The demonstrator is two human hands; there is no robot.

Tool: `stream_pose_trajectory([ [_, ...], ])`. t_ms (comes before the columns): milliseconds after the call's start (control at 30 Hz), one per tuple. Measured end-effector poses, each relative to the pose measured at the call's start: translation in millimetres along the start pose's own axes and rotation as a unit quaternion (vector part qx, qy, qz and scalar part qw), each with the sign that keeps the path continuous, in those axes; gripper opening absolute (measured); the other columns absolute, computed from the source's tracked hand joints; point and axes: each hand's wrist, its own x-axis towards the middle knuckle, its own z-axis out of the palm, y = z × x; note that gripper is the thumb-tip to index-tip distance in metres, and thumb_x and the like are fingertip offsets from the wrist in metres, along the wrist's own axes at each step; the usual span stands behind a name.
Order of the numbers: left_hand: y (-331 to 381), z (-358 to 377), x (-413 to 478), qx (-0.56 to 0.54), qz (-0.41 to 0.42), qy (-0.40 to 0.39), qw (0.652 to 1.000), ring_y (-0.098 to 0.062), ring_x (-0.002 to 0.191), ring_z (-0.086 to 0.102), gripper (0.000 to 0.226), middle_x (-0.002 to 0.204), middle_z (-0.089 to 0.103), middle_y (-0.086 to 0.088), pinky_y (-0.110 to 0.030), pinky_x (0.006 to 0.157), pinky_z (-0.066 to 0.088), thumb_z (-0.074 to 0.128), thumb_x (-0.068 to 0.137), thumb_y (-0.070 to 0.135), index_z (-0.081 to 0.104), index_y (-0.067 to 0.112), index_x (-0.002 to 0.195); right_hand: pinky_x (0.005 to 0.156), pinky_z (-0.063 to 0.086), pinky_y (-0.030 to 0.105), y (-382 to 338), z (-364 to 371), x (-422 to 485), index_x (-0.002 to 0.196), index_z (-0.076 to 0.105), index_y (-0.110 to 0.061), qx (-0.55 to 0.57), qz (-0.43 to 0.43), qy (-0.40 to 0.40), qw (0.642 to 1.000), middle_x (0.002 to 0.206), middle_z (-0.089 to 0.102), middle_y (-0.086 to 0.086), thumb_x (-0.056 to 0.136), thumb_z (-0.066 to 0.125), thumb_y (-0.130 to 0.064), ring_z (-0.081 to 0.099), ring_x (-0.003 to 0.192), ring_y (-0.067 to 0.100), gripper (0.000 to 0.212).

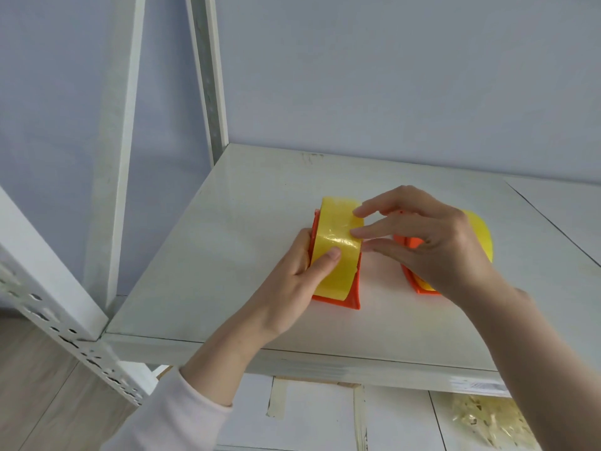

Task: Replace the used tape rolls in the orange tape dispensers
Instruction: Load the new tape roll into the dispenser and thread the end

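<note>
The left hand (292,281) is closed around the orange plastic dispenser with its yellow glossy tape roll (335,245); the right hand (432,242), fingers loosely spread (empty, apparently), touches the roll's right edge.

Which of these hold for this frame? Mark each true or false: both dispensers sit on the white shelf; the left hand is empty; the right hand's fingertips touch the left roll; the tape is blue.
1. Both orange dispensers, the left dispenser and the right dispenser, sit on the white shelf. True.
2. The left hand is empty. False: its grip is around the left yellow roll, thumb on top.
3. The right hand has fingertips on the left yellow roll. True.
4. The tape is blue. False: both rolls are yellow.
</note>
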Motion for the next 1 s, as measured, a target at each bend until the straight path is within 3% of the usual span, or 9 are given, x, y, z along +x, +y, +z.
stream_pose_trajectory([
  [133, 1, -4, 3, 0.001, -0.013, -0.005, 1.000, -0.028, 0.105, 0.063, 0.026, 0.112, 0.064, -0.014, -0.049, 0.095, 0.050, 0.046, 0.082, 0.044, 0.050, 0.029, 0.104, 0.069, 0.045, 0.015, 1, -2, 8, 0.076, 0.076, -0.007, -0.027, -0.045, -0.010, 0.999, 0.087, 0.069, 0.010, 0.077, 0.067, -0.012, 0.061, 0.071, 0.019, 0.010],
  [367, 2, -6, 2, 0.000, -0.026, -0.011, 1.000, -0.030, 0.105, 0.063, 0.033, 0.113, 0.064, -0.016, -0.052, 0.096, 0.048, 0.047, 0.082, 0.043, 0.049, 0.025, 0.110, 0.068, 0.049, 0.024, 2, -11, 21, 0.076, 0.076, -0.006, -0.003, -0.044, -0.086, 0.995, 0.086, 0.068, 0.010, 0.076, 0.068, -0.011, 0.058, 0.071, 0.013, 0.009],
  [500, 3, -3, 1, 0.011, -0.020, -0.021, 1.000, -0.026, 0.108, 0.062, 0.030, 0.115, 0.064, -0.016, -0.045, 0.096, 0.050, 0.047, 0.082, 0.042, 0.048, 0.028, 0.108, 0.074, 0.041, 0.004, -2, -20, 32, 0.075, 0.073, -0.010, 0.032, 0.019, -0.142, 0.989, 0.085, 0.068, 0.005, 0.076, 0.070, -0.012, 0.060, 0.079, 0.006, 0.004],
  [633, 1, -1, -1, 0.012, -0.016, -0.025, 0.999, -0.019, 0.108, 0.062, 0.033, 0.117, 0.063, -0.011, -0.032, 0.093, 0.051, 0.046, 0.082, 0.044, 0.046, 0.030, 0.112, 0.073, 0.049, 0.010, -4, -22, 43, 0.075, 0.061, -0.029, 0.072, 0.143, -0.164, 0.974, 0.088, 0.070, -0.009, 0.083, 0.063, -0.015, 0.063, 0.083, 0.002, 0.016],
  [700, -1, -1, -2, 0.004, -0.015, -0.021, 1.000, -0.016, 0.106, 0.063, 0.037, 0.117, 0.064, -0.009, -0.027, 0.091, 0.051, 0.046, 0.082, 0.044, 0.045, 0.029, 0.115, 0.067, 0.050, 0.010, -4, -16, 51, 0.073, 0.057, -0.026, 0.083, 0.190, -0.159, 0.965, 0.083, 0.070, -0.010, 0.087, 0.057, -0.011, 0.064, 0.073, 0.003, 0.020],
  [767, -3, 0, -3, 0.004, -0.017, -0.025, 1.000, -0.012, 0.106, 0.063, 0.042, 0.117, 0.064, -0.003, -0.022, 0.088, 0.052, 0.047, 0.082, 0.044, 0.044, 0.028, 0.121, 0.062, 0.055, 0.017, -1, -11, 59, 0.074, 0.052, -0.017, 0.166, 0.270, -0.094, 0.944, 0.077, 0.069, -0.002, 0.092, 0.050, -0.006, 0.064, 0.063, 0.009, 0.020],
  [867, -5, 1, -5, 0.000, -0.024, -0.031, 0.999, 0.002, 0.102, 0.062, 0.052, 0.115, 0.063, 0.013, -0.012, 0.080, 0.050, 0.050, 0.081, 0.043, 0.039, 0.031, 0.130, 0.055, 0.056, 0.019, 5, -14, 66, 0.078, 0.050, -0.010, 0.295, 0.381, 0.018, 0.876, 0.072, 0.066, 0.005, 0.095, 0.043, -0.005, 0.062, 0.052, 0.007, 0.019],
  [1000, 0, 3, -2, 0.006, -0.044, -0.017, 0.999, 0.007, 0.094, 0.063, 0.046, 0.110, 0.065, 0.017, -0.007, 0.073, 0.049, 0.057, 0.083, 0.045, 0.042, 0.034, 0.125, 0.055, 0.057, 0.022, 11, -25, 66, 0.083, 0.058, -0.007, 0.397, 0.443, -0.028, 0.803, 0.068, 0.075, 0.004, 0.092, 0.046, -0.008, 0.070, 0.062, 0.015, 0.016],
])
